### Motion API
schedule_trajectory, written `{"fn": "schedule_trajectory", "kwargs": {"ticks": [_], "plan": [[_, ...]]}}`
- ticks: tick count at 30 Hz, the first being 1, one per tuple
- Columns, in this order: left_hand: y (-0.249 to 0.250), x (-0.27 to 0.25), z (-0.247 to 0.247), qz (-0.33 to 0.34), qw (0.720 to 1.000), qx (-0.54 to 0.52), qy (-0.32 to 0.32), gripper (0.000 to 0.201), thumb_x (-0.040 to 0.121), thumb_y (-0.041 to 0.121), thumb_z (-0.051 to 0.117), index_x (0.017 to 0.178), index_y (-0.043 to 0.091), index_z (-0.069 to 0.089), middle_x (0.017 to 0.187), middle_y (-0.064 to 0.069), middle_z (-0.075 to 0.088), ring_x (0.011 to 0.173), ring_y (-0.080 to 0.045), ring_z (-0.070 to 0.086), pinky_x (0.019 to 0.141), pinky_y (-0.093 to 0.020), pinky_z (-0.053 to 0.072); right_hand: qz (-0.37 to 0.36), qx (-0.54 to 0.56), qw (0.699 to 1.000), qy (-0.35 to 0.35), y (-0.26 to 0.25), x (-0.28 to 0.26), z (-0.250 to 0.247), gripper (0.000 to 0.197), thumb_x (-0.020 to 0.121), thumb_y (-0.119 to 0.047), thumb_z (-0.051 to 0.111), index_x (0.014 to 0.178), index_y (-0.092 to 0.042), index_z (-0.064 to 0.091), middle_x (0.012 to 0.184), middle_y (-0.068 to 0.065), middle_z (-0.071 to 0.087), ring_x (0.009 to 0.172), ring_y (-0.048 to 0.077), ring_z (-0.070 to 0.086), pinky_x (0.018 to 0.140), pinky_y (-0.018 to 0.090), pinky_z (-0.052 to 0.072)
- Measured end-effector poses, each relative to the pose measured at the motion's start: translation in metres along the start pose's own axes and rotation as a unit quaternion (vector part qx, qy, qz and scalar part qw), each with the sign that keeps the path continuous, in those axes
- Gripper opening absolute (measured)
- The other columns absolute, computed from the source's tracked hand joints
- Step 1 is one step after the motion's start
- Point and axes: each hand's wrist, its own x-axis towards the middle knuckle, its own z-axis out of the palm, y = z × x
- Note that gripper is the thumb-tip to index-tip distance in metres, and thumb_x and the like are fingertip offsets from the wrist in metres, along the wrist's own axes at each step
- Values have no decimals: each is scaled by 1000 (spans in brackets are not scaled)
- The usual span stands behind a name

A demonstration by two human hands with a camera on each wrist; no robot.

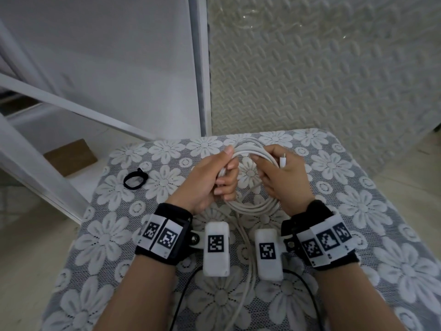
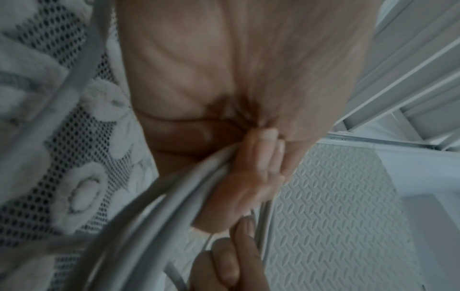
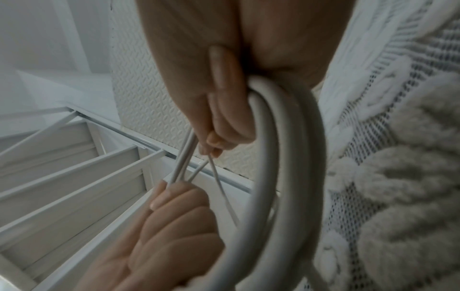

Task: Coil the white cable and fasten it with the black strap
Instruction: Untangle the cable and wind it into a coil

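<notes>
Now both hands (image 1: pixel 241 177) grip coiled white cable (image 1: pixel 250 206).

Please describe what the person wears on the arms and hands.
The left hand and right hand are bare, without gloves or sleeves. Each wrist has a black band carrying white tags with black square codes. A white box with one code sits beside each band, and thin black cables run back.
</notes>
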Motion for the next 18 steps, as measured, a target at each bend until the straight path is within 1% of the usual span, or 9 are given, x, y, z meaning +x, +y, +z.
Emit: {"fn": "schedule_trajectory", "kwargs": {"ticks": [3,5,7,9,11,12,14,16,18], "plan": [[-1,0,-3,7,1000,3,19,37,97,38,36,75,11,49,47,5,31,38,-8,30,46,-23,40,-14,-8,1000,-6,0,0,-1,6,90,-11,59,85,-8,62,49,5,48,30,4,31,32,14,23],[-2,-1,-7,22,1000,-12,9,36,97,36,39,83,7,55,51,3,37,41,-10,37,51,-26,45,-11,-6,1000,4,0,1,-1,8,90,-13,59,84,-9,63,49,5,48,30,5,31,33,14,23],[-2,-2,-11,48,999,3,2,28,93,28,43,88,5,59,56,1,46,46,-12,45,56,-28,49,-21,-13,1000,18,0,1,-2,13,91,-14,58,82,-6,63,50,4,51,31,6,33,33,14,24],[-2,-3,-13,79,996,34,25,21,88,19,49,90,5,65,64,-1,57,56,-15,56,62,-29,53,-55,-15,998,23,-1,0,-3,18,93,-11,54,80,-1,62,51,3,54,31,7,34,33,15,25],[-1,-3,-17,115,990,43,72,19,88,17,53,90,7,69,74,-3,66,67,-16,63,67,-29,55,-91,2,996,12,-4,-1,-4,20,94,-8,51,78,-7,63,51,3,55,29,8,33,33,15,26],[0,-3,-20,135,985,38,98,18,90,16,54,89,7,69,77,-3,67,71,-15,63,68,-27,54,-102,21,995,2,-4,-2,-5,21,95,-7,50,79,-12,64,51,4,55,29,9,31,33,15,25],[1,-3,-26,165,976,15,141,18,90,14,53,87,7,69,79,-1,67,73,-12,61,67,-23,52,-106,86,990,-17,-5,-1,-8,25,95,-5,48,80,-16,64,51,4,54,27,8,28,33,13,21],[2,-2,-29,178,971,-19,158,17,89,14,54,85,7,69,78,-2,66,74,-12,60,67,-22,51,-94,165,981,-35,-4,0,-11,28,95,-5,47,76,-18,63,50,2,54,26,6,27,32,12,19],[3,-3,-31,179,969,-46,166,16,88,15,53,86,5,66,78,-3,65,74,-13,61,67,-24,52,-79,243,966,-45,-5,2,-15,28,93,-9,46,73,-18,62,49,-1,53,25,4,27,30,9,19]]}}
